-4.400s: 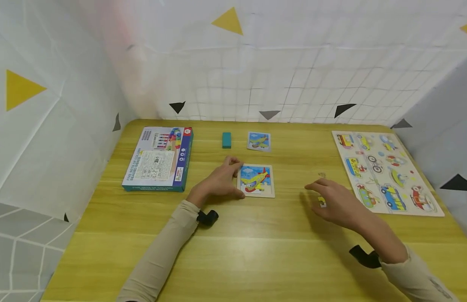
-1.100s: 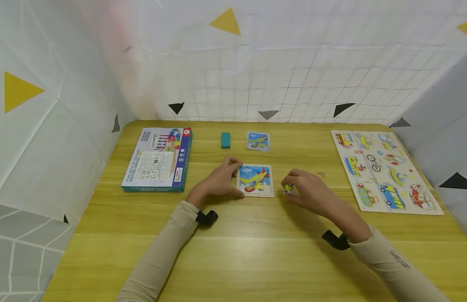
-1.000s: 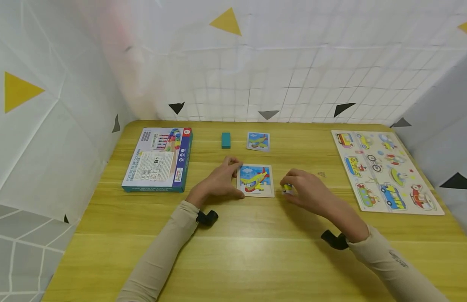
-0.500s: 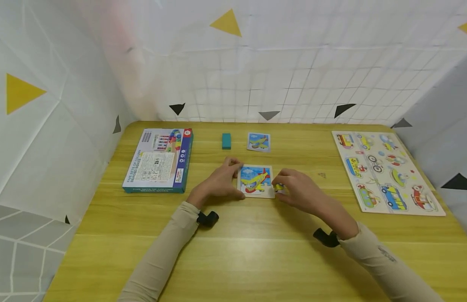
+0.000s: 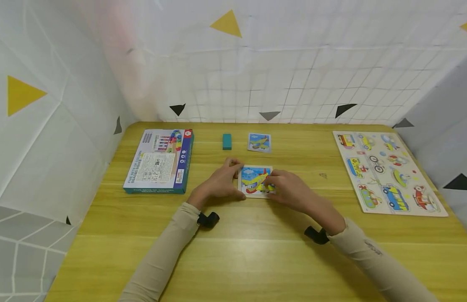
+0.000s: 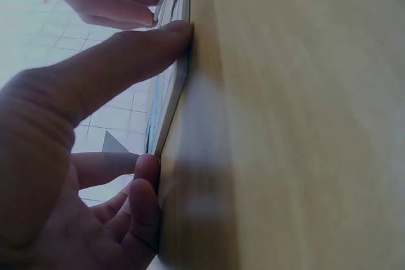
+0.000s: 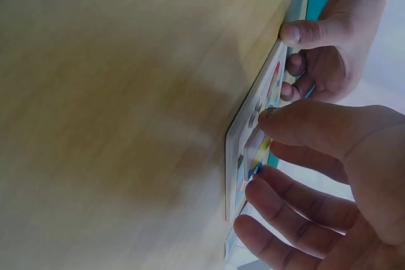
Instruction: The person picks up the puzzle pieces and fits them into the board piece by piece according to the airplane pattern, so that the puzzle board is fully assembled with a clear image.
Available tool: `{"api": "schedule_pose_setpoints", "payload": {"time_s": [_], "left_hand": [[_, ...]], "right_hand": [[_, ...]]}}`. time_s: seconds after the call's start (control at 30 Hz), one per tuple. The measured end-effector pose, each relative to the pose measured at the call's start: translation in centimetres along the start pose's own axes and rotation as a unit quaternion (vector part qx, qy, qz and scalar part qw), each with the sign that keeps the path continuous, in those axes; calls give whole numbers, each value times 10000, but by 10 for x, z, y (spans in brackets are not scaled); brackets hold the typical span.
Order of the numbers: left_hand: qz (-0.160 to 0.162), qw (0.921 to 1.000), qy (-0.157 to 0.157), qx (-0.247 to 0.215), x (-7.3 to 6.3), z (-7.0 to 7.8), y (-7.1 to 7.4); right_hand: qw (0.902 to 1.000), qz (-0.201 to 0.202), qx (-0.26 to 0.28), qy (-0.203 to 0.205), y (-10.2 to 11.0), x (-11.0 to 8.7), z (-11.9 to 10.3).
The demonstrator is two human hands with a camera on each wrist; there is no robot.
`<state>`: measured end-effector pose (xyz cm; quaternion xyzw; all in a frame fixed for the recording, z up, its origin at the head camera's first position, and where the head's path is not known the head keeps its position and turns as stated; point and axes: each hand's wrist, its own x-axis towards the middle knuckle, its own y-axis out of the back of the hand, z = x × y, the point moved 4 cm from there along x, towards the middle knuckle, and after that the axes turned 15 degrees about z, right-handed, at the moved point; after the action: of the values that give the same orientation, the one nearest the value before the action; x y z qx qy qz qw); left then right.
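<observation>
The small airplane jigsaw puzzle [image 5: 251, 173] lies flat on the wooden table, its tray edged in pale wood. At its left side, my left hand [image 5: 219, 181] holds the tray, thumb on the near corner and curled fingers on the far one. My right hand [image 5: 293, 192] pinches a puzzle piece [image 7: 254, 147] between thumb and fingers over the puzzle's lower right part. In the right wrist view that piece is tilted against the board, with yellow showing on its face. The right fingers hide much of the puzzle's right side in the head view.
Behind the puzzle lie a small airplane picture card [image 5: 259, 142] and a teal block [image 5: 227, 141]. A beaded-boxes carton [image 5: 157, 161] is at the left. At the right rests a large wooden vehicle puzzle board [image 5: 388, 172]. White sheeting [image 5: 203, 67] walls the table's back.
My right hand picked up the puzzle piece from the table at the right and carried it left onto the puzzle. My left hand has stayed at the tray's left side.
</observation>
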<state>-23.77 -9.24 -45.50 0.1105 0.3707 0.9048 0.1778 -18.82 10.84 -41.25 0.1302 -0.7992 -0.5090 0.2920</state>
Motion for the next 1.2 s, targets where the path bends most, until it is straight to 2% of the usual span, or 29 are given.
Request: {"api": "schedule_pose_setpoints", "payload": {"time_s": [0.4, 1.2], "left_hand": [[-27, 10000, 3, 75, 0, 1, 0], [-17, 10000, 28, -83, -1, -1, 0]], "right_hand": [[9998, -162, -6, -128, -9, 6, 0], [9994, -111, -49, 325, -10, 8, -6]]}}
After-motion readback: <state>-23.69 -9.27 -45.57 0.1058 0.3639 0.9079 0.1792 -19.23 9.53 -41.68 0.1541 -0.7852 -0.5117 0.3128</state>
